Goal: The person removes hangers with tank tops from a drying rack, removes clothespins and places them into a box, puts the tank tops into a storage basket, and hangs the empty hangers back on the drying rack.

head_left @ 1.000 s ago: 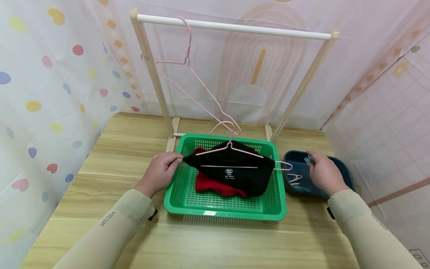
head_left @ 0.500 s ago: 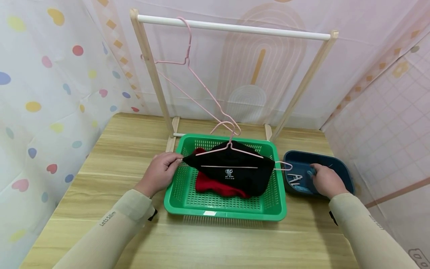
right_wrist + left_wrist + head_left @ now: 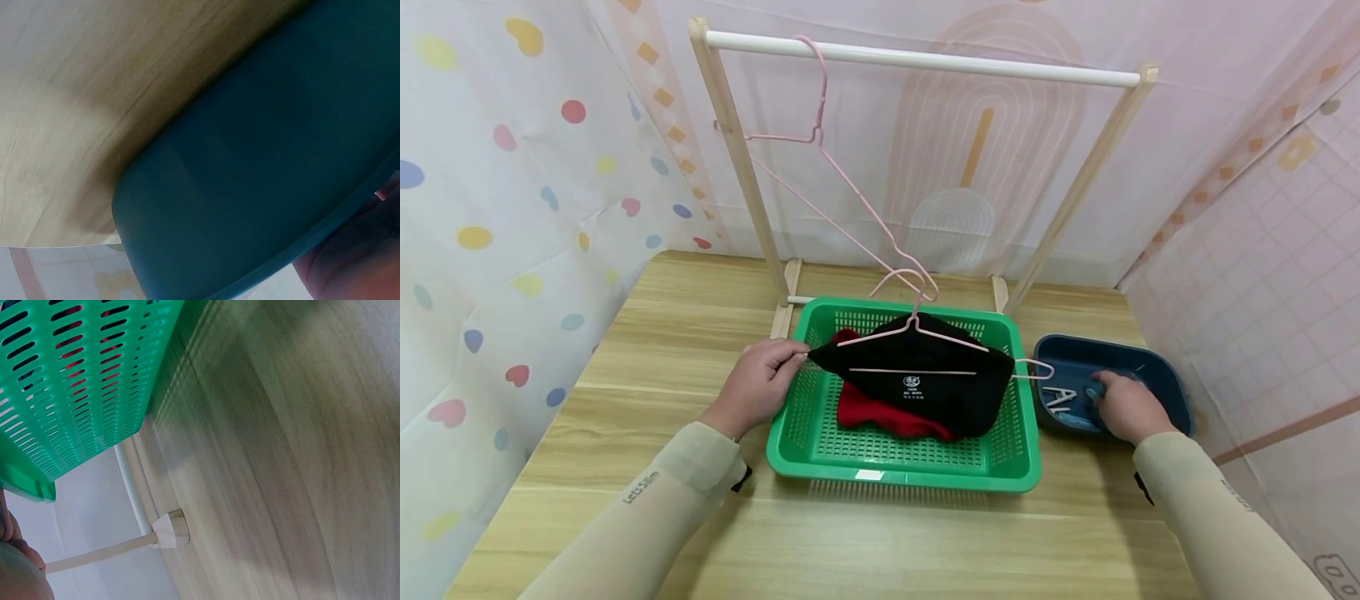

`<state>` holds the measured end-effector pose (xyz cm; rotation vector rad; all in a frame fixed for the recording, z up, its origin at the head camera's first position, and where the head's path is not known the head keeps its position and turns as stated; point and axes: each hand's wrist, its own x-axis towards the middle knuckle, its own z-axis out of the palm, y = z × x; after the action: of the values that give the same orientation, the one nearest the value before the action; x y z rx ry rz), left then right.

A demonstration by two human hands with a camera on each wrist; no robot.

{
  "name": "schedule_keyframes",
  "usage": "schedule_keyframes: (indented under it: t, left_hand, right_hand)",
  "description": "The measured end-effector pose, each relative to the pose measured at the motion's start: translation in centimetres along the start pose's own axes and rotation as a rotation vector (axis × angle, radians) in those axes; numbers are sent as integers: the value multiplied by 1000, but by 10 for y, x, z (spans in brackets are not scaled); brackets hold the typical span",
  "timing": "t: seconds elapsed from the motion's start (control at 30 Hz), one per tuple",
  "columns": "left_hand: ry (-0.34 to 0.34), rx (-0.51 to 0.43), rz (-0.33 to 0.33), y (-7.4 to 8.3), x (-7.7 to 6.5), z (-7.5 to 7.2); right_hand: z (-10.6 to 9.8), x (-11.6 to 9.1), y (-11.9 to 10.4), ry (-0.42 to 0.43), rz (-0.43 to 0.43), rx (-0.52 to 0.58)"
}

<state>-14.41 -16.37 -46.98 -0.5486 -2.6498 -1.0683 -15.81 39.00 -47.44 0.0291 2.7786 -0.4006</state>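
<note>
A black garment [image 3: 955, 404] with a small white print lies over a pink hanger [image 3: 947, 336] above the green basket [image 3: 902, 479]. The hanger's looped end sticks out past the basket's right rim. At the left rim, my left hand [image 3: 756, 383] pinches the garment's left corner, where the hanger's other end is. Inside the dark blue tray [image 3: 1075, 343] to the right, my right hand [image 3: 1133, 407] has its fingertips on a blue clothespin [image 3: 1097, 388], partly hidden by the fingers. Pale clothespins [image 3: 1060, 398] lie left of that hand.
Red cloth [image 3: 880, 417] lies in the basket under the black garment. Behind stands a wooden rack with a white rod [image 3: 925, 58], from which a second pink hanger [image 3: 820, 108] hangs at the left. Patterned curtains surround the wood-grain table [image 3: 865, 550].
My right hand has moved from the tray's far side down and slightly right into the tray, the blue clothespin moving along at its fingertips. The left hand and the garment have stayed put.
</note>
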Motion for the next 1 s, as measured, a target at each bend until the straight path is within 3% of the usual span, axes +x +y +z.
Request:
schedule_keyframes:
  t: [1.0]
  left_hand:
    - [24, -2, 31, 0, 1, 1]
  right_hand:
    - [7, 2, 1, -21, 0, -27]
